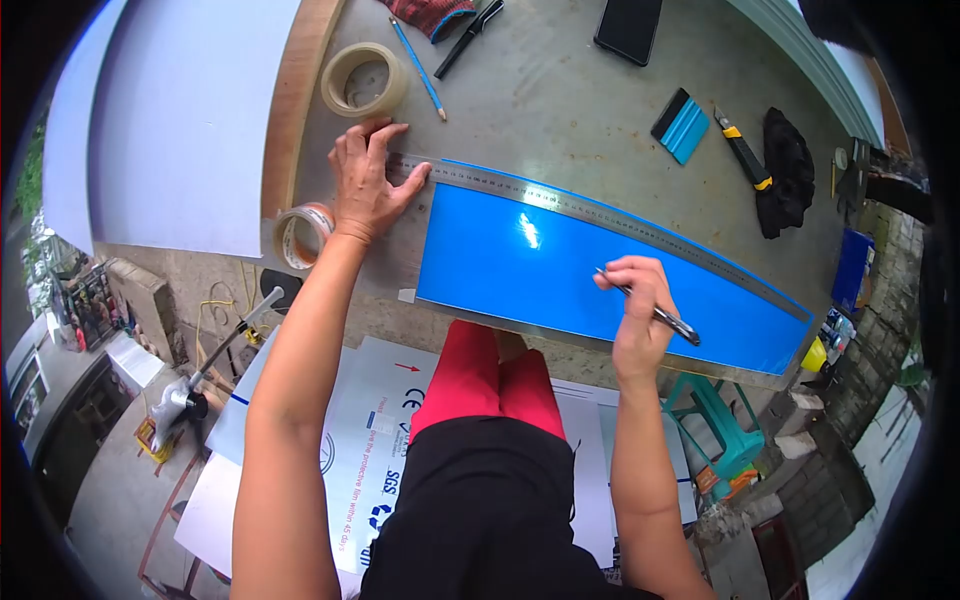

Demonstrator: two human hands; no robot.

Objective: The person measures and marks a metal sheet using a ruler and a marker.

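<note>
A long steel ruler [560,202] lies along the far edge of a glossy blue sheet [510,260] on the grey table. My left hand [368,182] rests at the ruler's left end, its fingers spread and its thumb on the metal. Over the middle right of the sheet, my right hand [640,305] is closed around a dark pen [678,326]. The pen's tip points up and left, and seems to be off the sheet. Just beyond my left hand stands a roll of clear tape [335,85]; another tape roll [300,238] sits beside my left wrist.
A blue pencil [418,70], black marker [468,38], phone [628,28], teal squeegee [680,126], utility knife [743,148] and black cloth [786,175] lie on the far side. A white panel [185,110] is at left. A green stool [722,440] stands below the table.
</note>
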